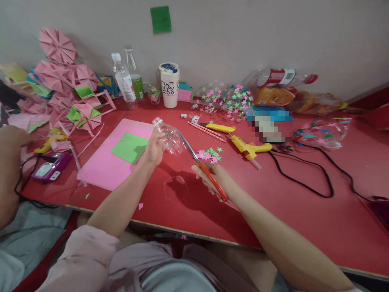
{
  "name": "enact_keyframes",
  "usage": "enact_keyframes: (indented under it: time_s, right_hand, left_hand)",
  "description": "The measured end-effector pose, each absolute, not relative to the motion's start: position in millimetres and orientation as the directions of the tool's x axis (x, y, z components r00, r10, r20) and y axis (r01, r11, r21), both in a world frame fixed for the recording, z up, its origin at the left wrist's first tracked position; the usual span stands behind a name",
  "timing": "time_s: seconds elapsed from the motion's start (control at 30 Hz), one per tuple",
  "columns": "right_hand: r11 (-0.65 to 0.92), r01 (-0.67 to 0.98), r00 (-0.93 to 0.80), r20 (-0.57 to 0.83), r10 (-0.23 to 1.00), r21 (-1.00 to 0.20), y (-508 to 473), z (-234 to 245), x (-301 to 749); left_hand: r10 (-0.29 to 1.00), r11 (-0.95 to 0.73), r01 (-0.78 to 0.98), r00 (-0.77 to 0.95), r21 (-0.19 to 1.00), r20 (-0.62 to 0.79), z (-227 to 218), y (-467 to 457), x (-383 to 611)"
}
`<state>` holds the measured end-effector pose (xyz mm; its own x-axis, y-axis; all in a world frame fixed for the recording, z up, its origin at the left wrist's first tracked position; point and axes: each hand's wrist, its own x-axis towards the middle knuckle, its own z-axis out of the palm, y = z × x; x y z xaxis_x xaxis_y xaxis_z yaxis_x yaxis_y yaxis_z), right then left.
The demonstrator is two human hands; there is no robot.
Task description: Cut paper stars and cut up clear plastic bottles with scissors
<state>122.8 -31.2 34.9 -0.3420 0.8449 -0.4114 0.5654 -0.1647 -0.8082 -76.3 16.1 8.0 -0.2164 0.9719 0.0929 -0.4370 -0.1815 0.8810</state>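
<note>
My left hand (155, 147) is closed around a clear plastic bottle piece (173, 140), its neck pointing up and to the left. In my right hand (214, 176) is a pair of scissors with orange handles (212, 180). The scissors' blades (186, 142) reach to the bottle piece's right edge; whether they bite into it I cannot tell. A thin clear plastic ring (176, 189) lies on the red table below my hands. Just beyond my right hand sits a small heap of pink and green paper stars (210, 155).
Right of the stars lie a yellow glue gun (251, 148) with a black cord and a yellow utility knife (220, 127). Pink paper (100, 162) is at left, near a co-worker's arm (12, 170). A tumbler (169, 87) and bottles (124, 83) stand behind.
</note>
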Motion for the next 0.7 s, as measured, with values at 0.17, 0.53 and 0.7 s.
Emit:
enact_keyframes:
  time_s: [0.17, 0.53, 0.7]
  right_hand:
    - [-0.164, 0.54, -0.36, -0.403, 0.841, -0.825, -32, 35, 123]
    - [-0.109, 0.586, -0.409, -0.409, 0.816, -0.803, -33, 40, 125]
    - [0.031, 0.638, -0.484, -0.369, 0.794, -0.77, -33, 45, 130]
  left_hand:
    - [0.973, -0.186, -0.443, -0.205, 0.877, 0.103, 8, 17, -77]
    - [0.928, -0.223, -0.35, -0.361, 0.91, 0.089, 9, 22, -78]
    - [0.901, -0.232, -0.39, -0.432, 0.891, 0.046, 8, 27, -90]
